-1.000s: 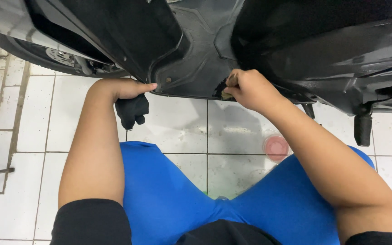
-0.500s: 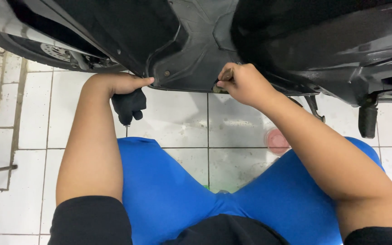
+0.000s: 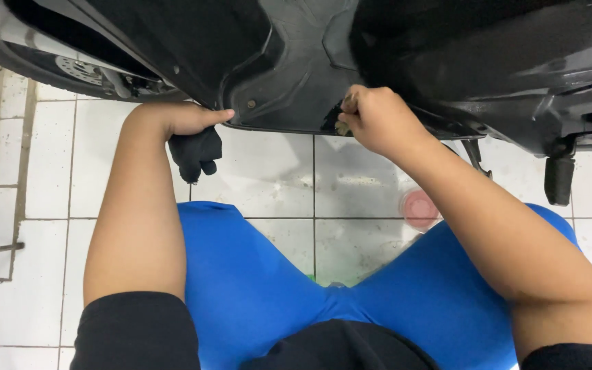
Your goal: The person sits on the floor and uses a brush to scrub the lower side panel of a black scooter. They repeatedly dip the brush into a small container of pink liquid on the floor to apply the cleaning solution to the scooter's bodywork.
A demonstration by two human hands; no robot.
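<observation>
A black scooter body (image 3: 296, 75) fills the top of the view, its plastic floor panel edge running just above my hands. My left hand (image 3: 186, 120) rests against the panel's lower edge, thumb along it, and holds a black cloth or glove (image 3: 194, 154) that hangs below it. My right hand (image 3: 375, 120) is closed at the panel edge, its fingers pinching a small brownish fastener (image 3: 342, 127). My legs in blue trousers (image 3: 255, 288) are spread below on the white tiled floor.
The front wheel with its brake disc (image 3: 70, 68) sits at the upper left. A kickstand (image 3: 475, 154) and a black footpeg (image 3: 560, 178) hang at the right. A small pink round lid (image 3: 419, 207) lies on the white tiles (image 3: 268, 178) near my right knee.
The view has drifted slightly. My right hand has shifted a little left along the panel edge; the left hand stays in place with the black cloth.
</observation>
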